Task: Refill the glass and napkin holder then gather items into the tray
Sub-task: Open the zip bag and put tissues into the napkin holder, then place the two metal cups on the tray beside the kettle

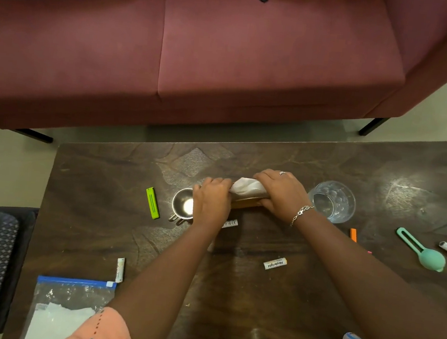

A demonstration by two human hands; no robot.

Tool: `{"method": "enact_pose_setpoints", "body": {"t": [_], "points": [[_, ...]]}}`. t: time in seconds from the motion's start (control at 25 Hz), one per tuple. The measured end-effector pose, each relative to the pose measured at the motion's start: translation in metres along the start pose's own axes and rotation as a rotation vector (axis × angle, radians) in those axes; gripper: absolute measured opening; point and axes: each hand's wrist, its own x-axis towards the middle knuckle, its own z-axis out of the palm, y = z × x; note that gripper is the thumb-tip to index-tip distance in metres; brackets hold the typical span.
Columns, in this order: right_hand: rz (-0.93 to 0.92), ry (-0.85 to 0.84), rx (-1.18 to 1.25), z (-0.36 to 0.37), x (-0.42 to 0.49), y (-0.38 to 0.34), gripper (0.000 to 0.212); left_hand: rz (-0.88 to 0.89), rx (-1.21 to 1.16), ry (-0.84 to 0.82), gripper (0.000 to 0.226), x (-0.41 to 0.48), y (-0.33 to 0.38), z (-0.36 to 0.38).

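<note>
Single wide-angle head view, steeply down and forward, close over the table point(90, 196), sofa point(255, 62) beyond.

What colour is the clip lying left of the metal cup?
The clip is lime green; head view.

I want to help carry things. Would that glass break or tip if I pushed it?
Probably breakable: the glass looks clear. It stands upright and squat on the table, so a push would likely slide it, not tip it.
</note>
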Motion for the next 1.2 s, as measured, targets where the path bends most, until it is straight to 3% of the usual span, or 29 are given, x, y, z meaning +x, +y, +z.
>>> {"method": "enact_pose_setpoints", "body": {"t": [0.24,0.44,0.64,0.8,1.2], "points": [[0.065,-0.004,0.013,-0.001,0.004,0.019,0.049,0.019,-0.025,-0.01,0.018,0.019,0.014,0.004],[0.082,-0.009,0.021,0.002,0.007,0.024,0.052,-0.02,-0.051,0.069,0.033,0.006,0.005,0.013],[0.087,0.004,0.022,0.003,0.007,0.024,0.059,0.014,-0.094,0.135,0.032,-0.007,0.0,0.009],[0.09,0.111,0.047,-0.006,-0.007,0.014,0.067,0.065,-0.138,0.233,0.025,-0.033,-0.002,0.006],[0.12,0.418,0.17,-0.016,-0.096,-0.046,0.053,0.02,-0.279,0.12,0.017,-0.113,-0.047,-0.016]]}}
